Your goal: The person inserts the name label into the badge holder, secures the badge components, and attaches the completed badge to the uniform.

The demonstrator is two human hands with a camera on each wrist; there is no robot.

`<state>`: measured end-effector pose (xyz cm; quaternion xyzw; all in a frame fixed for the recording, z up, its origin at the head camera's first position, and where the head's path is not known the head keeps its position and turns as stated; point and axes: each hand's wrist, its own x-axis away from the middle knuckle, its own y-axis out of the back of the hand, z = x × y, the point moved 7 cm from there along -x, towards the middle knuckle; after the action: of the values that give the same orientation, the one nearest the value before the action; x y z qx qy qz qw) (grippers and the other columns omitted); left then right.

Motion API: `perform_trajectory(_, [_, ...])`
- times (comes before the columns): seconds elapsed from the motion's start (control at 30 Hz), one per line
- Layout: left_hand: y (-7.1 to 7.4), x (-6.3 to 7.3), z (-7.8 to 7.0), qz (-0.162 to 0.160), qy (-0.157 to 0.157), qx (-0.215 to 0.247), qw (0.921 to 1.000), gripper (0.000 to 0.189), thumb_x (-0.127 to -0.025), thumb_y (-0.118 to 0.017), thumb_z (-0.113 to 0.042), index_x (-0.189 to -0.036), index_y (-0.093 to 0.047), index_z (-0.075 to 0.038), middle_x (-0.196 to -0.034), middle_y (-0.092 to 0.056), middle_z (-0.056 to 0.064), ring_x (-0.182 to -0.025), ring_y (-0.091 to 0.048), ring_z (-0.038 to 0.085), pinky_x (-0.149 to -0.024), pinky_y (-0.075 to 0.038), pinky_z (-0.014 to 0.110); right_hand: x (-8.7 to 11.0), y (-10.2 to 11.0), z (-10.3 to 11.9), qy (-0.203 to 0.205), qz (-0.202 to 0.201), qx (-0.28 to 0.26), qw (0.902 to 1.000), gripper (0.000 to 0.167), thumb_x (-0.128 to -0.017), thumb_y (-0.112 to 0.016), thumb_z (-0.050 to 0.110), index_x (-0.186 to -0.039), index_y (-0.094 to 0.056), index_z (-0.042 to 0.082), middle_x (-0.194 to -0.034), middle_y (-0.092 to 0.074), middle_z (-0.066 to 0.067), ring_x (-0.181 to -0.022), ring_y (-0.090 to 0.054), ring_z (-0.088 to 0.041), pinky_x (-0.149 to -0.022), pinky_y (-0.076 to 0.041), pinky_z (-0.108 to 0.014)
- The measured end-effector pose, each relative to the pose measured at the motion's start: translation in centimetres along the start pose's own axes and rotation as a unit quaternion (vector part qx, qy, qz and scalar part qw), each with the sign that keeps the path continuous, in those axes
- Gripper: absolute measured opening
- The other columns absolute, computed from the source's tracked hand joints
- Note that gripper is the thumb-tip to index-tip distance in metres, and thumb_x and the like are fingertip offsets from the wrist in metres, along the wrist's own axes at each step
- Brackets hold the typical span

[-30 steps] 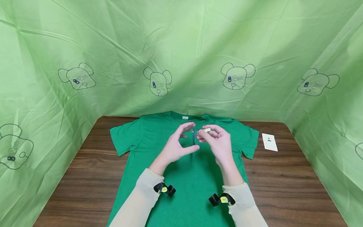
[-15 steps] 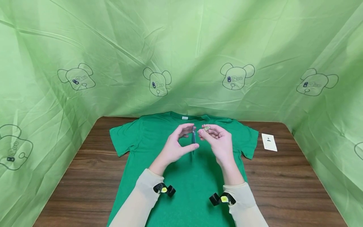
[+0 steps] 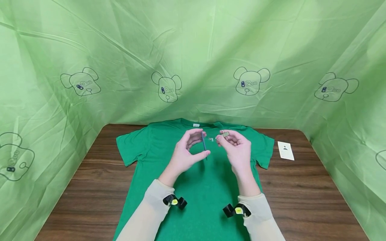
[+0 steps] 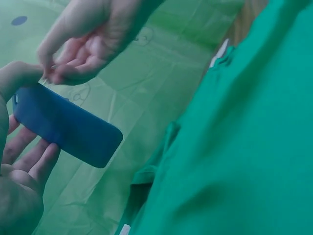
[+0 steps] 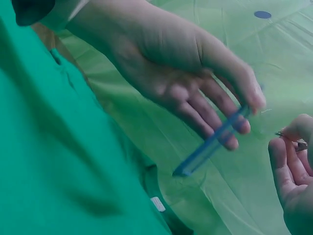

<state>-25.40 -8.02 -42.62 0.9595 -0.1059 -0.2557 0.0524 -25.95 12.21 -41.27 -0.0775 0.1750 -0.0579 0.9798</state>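
Note:
Above the green T-shirt [image 3: 208, 187], my left hand [image 3: 188, 147] holds a thin blue badge holder [image 3: 203, 140] by its edges, between thumb and fingers. Its flat blue back [image 4: 68, 125] faces the left wrist view, with a small slot at one end. My right hand [image 3: 236, 149] pinches a small metal badge clip [image 3: 225, 134] between thumb and forefinger. A clear strap [image 3: 211, 139] shows in the gap between the two hands. In the right wrist view the holder [image 5: 210, 147] appears edge-on, and the right fingertips [image 5: 278, 142] are apart from it.
A white card [image 3: 285, 151] printed with a figure lies on the brown wooden table [image 3: 304, 194], right of the shirt's sleeve. Green cloth walls [image 3: 199, 50] with bear-face prints stand behind and on both sides.
My right hand has moved to the right with the clip, widening the gap to the left hand. The clear strap now shows between them. The badge holder has tilted and shifted slightly left.

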Motion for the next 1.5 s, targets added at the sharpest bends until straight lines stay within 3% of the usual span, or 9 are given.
perform_trajectory(0.17, [0.7,-0.1,-0.1,-0.015,-0.007,0.018,0.9997,0.074,-0.088,-0.09,0.002,-0.151,-0.056,-0.015,-0.146,-0.068,0.005,-0.136,-0.066,0.025,-0.115,-0.052,0.039,-0.3,0.8,0.3,0.012,-0.018,-0.009,0.9997,0.021,-0.094,-0.084,-0.004,-0.112,-0.076,-0.012,-0.088,-0.08,-0.006,-0.071,-0.077,-0.019,-0.072,-0.065,-0.03])
perform_trajectory(0.37, [0.7,-0.3,-0.1,-0.008,-0.011,0.015,0.9998,0.072,-0.09,-0.089,0.0,-0.153,-0.055,-0.01,-0.146,-0.068,0.004,-0.136,-0.066,0.024,-0.116,-0.051,0.039,-0.1,0.0,0.4,0.004,0.024,-0.041,0.9989,0.02,-0.095,-0.079,-0.008,-0.113,-0.073,-0.016,-0.087,-0.077,-0.01,-0.083,-0.082,-0.026,-0.077,-0.067,-0.035])
perform_trajectory(0.5, [0.7,-0.4,-0.4,-0.012,-0.025,0.03,0.9991,0.075,-0.089,-0.087,0.004,-0.154,-0.051,-0.006,-0.146,-0.068,0.009,-0.135,-0.066,0.03,-0.116,-0.051,0.045,0.1,0.0,0.5,-0.007,0.033,-0.045,0.9984,0.023,-0.094,-0.077,-0.013,-0.116,-0.07,-0.018,-0.087,-0.077,-0.009,-0.08,-0.081,-0.024,-0.076,-0.067,-0.035])
perform_trajectory(0.63, [0.8,-0.5,-0.7,-0.021,-0.047,0.07,0.9962,0.07,-0.09,-0.084,0.009,-0.149,-0.047,0.0,-0.145,-0.066,0.02,-0.132,-0.066,0.039,-0.113,-0.051,0.051,0.4,0.7,1.1,-0.014,0.037,-0.023,0.999,0.029,-0.093,-0.08,-0.011,-0.121,-0.073,-0.013,-0.086,-0.078,-0.008,-0.073,-0.078,-0.019,-0.072,-0.066,-0.033])
perform_trajectory(0.73, [0.9,-0.4,-0.7,-0.035,-0.055,0.089,0.9939,0.055,-0.091,-0.082,0.008,-0.135,-0.051,0.004,-0.143,-0.066,0.026,-0.129,-0.067,0.042,-0.111,-0.052,0.046,0.6,1.3,1.9,-0.016,0.049,0.004,0.9987,0.03,-0.093,-0.083,-0.007,-0.123,-0.075,-0.008,-0.087,-0.079,-0.008,-0.072,-0.077,-0.019,-0.072,-0.066,-0.031])
perform_trajectory(0.87, [1.1,-0.3,-0.7,-0.046,-0.056,0.093,0.993,0.043,-0.092,-0.082,0.005,-0.124,-0.055,0.004,-0.142,-0.067,0.025,-0.128,-0.069,0.04,-0.11,-0.053,0.038,0.9,2.0,3.5,-0.007,0.069,0.025,0.9973,0.028,-0.094,-0.081,-0.008,-0.121,-0.075,-0.01,-0.087,-0.078,-0.008,-0.073,-0.076,-0.019,-0.072,-0.065,-0.028])
perform_trajectory(1.0, [1.3,-0.3,-0.6,-0.052,-0.06,0.093,0.9925,0.042,-0.092,-0.083,0.002,-0.125,-0.056,0.003,-0.143,-0.066,0.028,-0.128,-0.069,0.038,-0.11,-0.053,0.039,0.7,3.0,4.8,0.003,0.09,0.048,0.9948,0.026,-0.095,-0.079,-0.011,-0.12,-0.073,-0.013,-0.087,-0.076,-0.007,-0.075,-0.075,-0.018,-0.074,-0.064,-0.026])
perform_trajectory(1.23, [1.5,-0.2,-0.8,-0.058,-0.064,0.089,0.9923,0.041,-0.095,-0.083,-0.005,-0.126,-0.058,0.003,-0.14,-0.067,0.029,-0.125,-0.07,0.04,-0.109,-0.054,0.039,-0.1,8.3,4.9,0.014,0.059,0.129,0.9897,0.022,-0.097,-0.075,-0.01,-0.119,-0.072,-0.011,-0.084,-0.074,-0.001,-0.073,-0.074,-0.015,-0.069,-0.06,-0.02])
perform_trajectory(1.5, [1.8,-0.1,-1.2,-0.062,-0.067,0.09,0.9917,0.038,-0.093,-0.081,0.001,-0.124,-0.059,0.004,-0.138,-0.066,0.033,-0.123,-0.07,0.041,-0.106,-0.056,0.041,-0.8,16.9,1.8,-0.011,-0.045,0.086,0.9952,0.023,-0.097,-0.075,-0.01,-0.119,-0.069,-0.016,-0.082,-0.075,-0.003,-0.069,-0.076,-0.012,-0.06,-0.059,-0.021])
